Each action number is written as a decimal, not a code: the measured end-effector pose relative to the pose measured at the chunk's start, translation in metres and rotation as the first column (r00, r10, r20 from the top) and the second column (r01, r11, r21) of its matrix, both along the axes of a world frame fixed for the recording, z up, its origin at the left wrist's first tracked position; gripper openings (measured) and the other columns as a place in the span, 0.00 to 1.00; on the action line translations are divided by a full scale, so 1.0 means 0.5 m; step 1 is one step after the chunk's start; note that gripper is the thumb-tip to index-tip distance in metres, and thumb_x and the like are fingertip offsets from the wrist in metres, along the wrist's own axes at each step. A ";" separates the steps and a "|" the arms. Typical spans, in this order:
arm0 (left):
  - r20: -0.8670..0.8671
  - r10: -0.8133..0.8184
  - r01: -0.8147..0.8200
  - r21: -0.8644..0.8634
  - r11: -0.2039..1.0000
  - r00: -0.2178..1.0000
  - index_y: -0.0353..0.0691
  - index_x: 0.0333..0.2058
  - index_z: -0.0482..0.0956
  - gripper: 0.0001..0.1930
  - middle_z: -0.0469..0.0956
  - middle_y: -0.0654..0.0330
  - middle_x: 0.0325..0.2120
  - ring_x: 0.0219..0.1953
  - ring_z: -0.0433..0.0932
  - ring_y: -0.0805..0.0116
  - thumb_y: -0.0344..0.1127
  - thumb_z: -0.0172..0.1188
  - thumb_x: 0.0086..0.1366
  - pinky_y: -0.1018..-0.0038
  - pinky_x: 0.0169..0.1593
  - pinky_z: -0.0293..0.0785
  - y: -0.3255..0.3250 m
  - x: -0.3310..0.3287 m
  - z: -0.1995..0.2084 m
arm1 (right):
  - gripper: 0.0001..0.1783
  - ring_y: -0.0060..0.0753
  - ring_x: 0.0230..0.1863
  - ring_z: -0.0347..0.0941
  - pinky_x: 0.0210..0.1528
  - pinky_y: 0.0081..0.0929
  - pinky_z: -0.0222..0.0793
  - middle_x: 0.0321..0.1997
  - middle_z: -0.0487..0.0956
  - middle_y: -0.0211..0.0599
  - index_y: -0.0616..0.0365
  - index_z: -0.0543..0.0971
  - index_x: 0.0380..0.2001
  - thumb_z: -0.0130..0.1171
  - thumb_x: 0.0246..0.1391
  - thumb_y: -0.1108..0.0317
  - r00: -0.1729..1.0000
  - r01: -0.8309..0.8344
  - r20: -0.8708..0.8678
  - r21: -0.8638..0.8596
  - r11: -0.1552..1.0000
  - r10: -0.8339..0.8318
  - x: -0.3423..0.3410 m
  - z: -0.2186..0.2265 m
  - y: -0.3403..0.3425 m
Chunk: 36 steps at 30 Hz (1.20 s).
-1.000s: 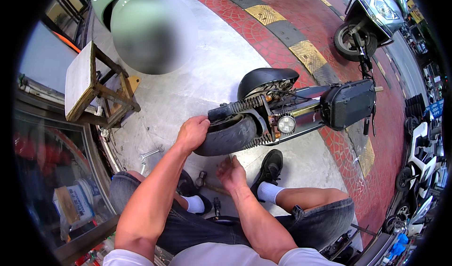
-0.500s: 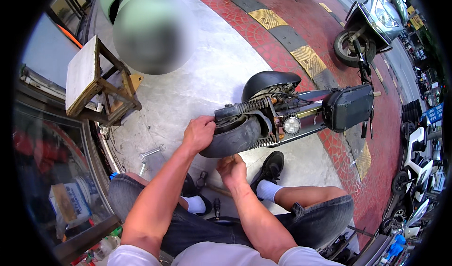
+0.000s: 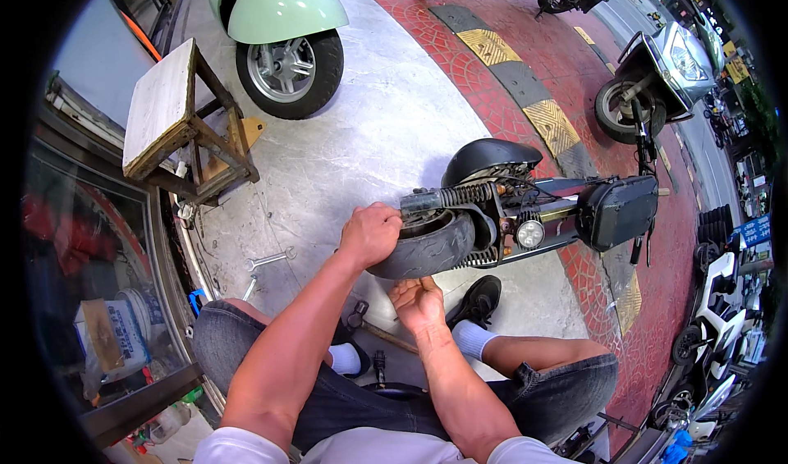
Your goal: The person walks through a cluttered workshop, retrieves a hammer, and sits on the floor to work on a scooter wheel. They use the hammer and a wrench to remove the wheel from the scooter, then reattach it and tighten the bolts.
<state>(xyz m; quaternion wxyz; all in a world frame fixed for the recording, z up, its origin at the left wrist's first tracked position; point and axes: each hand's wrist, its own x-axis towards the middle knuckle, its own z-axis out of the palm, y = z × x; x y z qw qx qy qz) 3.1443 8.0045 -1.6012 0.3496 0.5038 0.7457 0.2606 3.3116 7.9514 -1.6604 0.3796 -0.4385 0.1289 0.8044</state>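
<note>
Head view: left hand (image 3: 371, 233) grips tyre (image 3: 427, 249); right hand (image 3: 417, 301) beneath.

Setting: open-air scooter repair spot on a pavement in front of a shopfront. Evidence: grey concrete apron (image 3: 369, 136) giving way to red patterned paving (image 3: 657, 316) toward the right; small black scooter (image 3: 525, 210) laid on its side at centre, rear tyre (image 3: 427, 251) exposed; mint-green scooter (image 3: 283, 29) parked at upper left; silver scooter (image 3: 665, 70) at upper right; further scooters along the right rim; wrenches (image 3: 267, 260) loose on the ground at centre left; worn wooden stool (image 3: 176, 123) at left; glass shop door (image 3: 90, 242) along the left edge; yellow-and-black kerb ramp (image 3: 525, 95) at top.
</note>
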 end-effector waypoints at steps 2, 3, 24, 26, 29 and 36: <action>0.002 -0.010 0.010 -0.004 1.000 1.000 0.49 0.46 0.88 0.19 0.82 0.57 0.52 0.54 0.76 0.42 0.43 0.50 0.64 0.54 0.61 0.71 -0.001 0.003 0.010 | 0.20 0.29 0.28 0.65 0.36 0.31 0.63 0.25 0.70 0.26 0.44 0.68 0.24 0.43 0.72 0.53 0.997 -0.028 -0.076 0.036 0.999 0.030 0.013 -0.011 0.003; 0.011 -0.012 0.012 -0.010 1.000 1.000 0.50 0.46 0.88 0.19 0.82 0.57 0.52 0.54 0.76 0.42 0.43 0.50 0.64 0.54 0.61 0.71 0.001 0.005 0.018 | 0.20 0.29 0.29 0.65 0.36 0.31 0.63 0.24 0.70 0.25 0.44 0.69 0.24 0.44 0.72 0.53 0.993 -0.040 -0.113 0.053 0.998 0.046 0.020 -0.021 0.002; 0.579 0.615 -0.429 -0.440 0.789 0.535 0.42 0.44 0.84 0.13 0.86 0.59 0.33 0.30 0.80 0.69 0.35 0.57 0.64 0.70 0.35 0.71 0.076 -0.151 -0.068 | 0.09 0.25 0.29 0.72 0.29 0.24 0.73 0.31 0.75 0.30 0.53 0.75 0.43 0.45 0.72 0.65 0.957 -0.114 0.285 0.181 0.977 0.059 0.035 -0.050 0.012; 0.413 0.640 -0.491 -0.416 0.766 0.648 0.35 0.41 0.86 0.15 0.85 0.46 0.44 0.42 0.85 0.60 0.37 0.55 0.62 0.60 0.43 0.78 0.078 -0.166 -0.129 | 0.07 0.27 0.31 0.70 0.31 0.28 0.71 0.30 0.75 0.30 0.52 0.76 0.41 0.49 0.69 0.66 0.927 -0.197 0.359 0.233 0.952 0.104 0.044 -0.043 0.013; 0.108 0.561 -0.492 -0.367 0.790 0.820 0.38 0.42 0.87 0.15 0.83 0.45 0.50 0.53 0.82 0.47 0.35 0.55 0.61 0.58 0.56 0.78 0.056 -0.160 -0.235 | 0.04 0.29 0.30 0.68 0.35 0.32 0.70 0.30 0.74 0.29 0.51 0.77 0.37 0.53 0.65 0.67 0.974 -0.155 0.200 0.230 0.961 0.110 0.064 -0.059 0.010; -0.053 0.266 -0.271 -0.245 0.931 0.962 0.50 0.53 0.78 0.18 0.82 0.50 0.49 0.52 0.80 0.44 0.39 0.56 0.64 0.54 0.54 0.77 -0.047 -0.046 -0.342 | 0.11 0.26 0.28 0.64 0.37 0.29 0.66 0.31 0.73 0.26 0.54 0.76 0.38 0.52 0.68 0.59 0.983 -0.161 0.103 0.100 0.982 0.151 0.063 -0.027 0.010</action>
